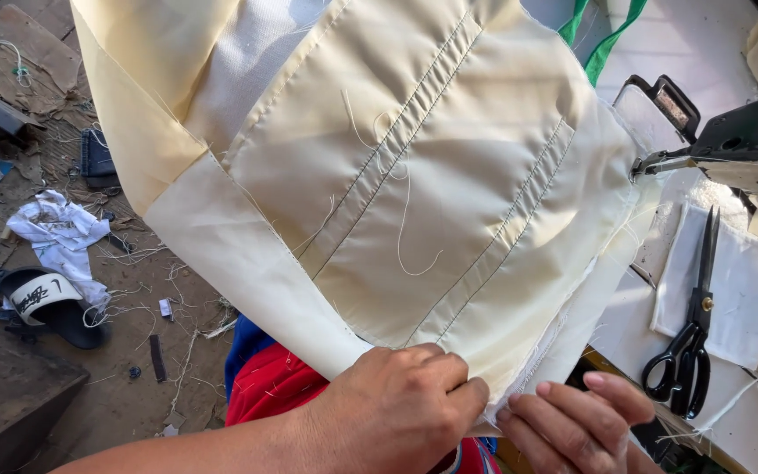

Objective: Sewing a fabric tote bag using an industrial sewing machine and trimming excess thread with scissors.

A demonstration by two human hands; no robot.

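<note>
The left hand [396, 408] is at the bottom centre of the view, fingers curled and closed on the lower edge of the cream fabric panel [432, 184]. The thumb and fingers pinch the cloth at its near corner. The right hand [572, 417] is just beside it to the right, fingers bent, fingertips pressed together on the frayed raw edge of the same panel. Both hands grip the panel at its nearest edge; the rest of the cloth extends up and away from them.

The panel is a shiny cream material with two pairs of dark parallel stitch lines [423, 123] running diagonally across it. Loose white threads [405, 228] lie on its surface. A plain matt cream strip [239, 263] joins its left side. Below the hands, red and blue clothing [265, 382] shows.

To the right, black-handled scissors [690, 342] lie on a white cloth piece [743, 290] on the sewing table [625, 325]. Farther right stands the sewing machine head [747, 140]; the panel's far right edge reaches it.

To the left, on the dirt floor [133, 386], lie a black-and-white slide sandal [50, 303], a crumpled white rag [59, 233] and thread scraps. Green straps [607, 35] show at the top.
</note>
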